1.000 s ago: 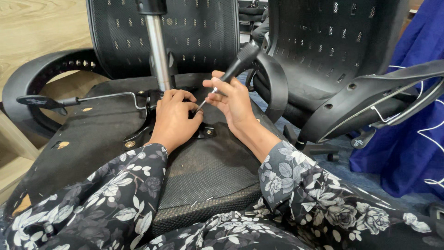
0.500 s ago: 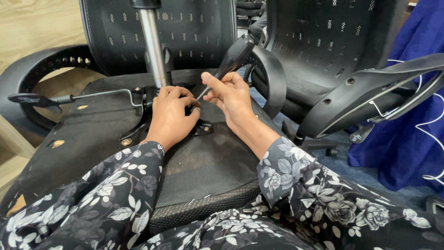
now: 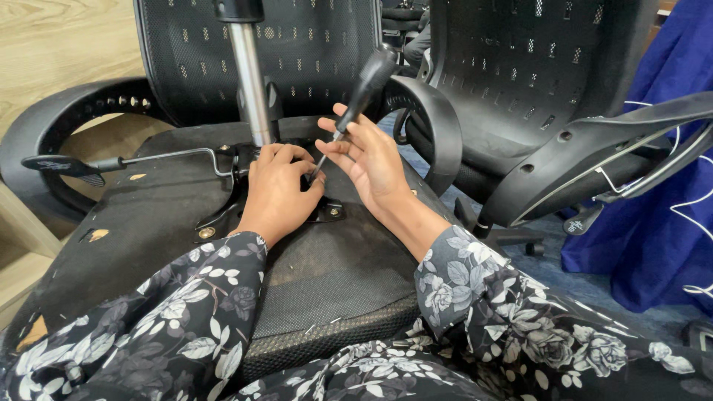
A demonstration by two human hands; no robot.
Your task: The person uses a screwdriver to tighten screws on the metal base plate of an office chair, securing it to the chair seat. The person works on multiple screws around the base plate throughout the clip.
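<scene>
Partly hidden screwdriver [image 3: 362, 95] tip, left hand [image 3: 278, 189] covering

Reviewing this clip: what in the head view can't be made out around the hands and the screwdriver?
- Tip of the screwdriver and the fastener it meets: hidden behind the left hand fingers.
- Right hand grip: the palm side faces away.
- Top of the metal post: cut off by the upper edge.
- Mounting plate under the seat: mostly covered by the left hand.

Right hand [image 3: 369, 158] around a black-handled screwdriver [image 3: 355, 105], tip seemingly at the upturned chair seat's [image 3: 148, 215] mounting plate [image 3: 223, 215], left hand [image 3: 279, 187] beside.
</scene>
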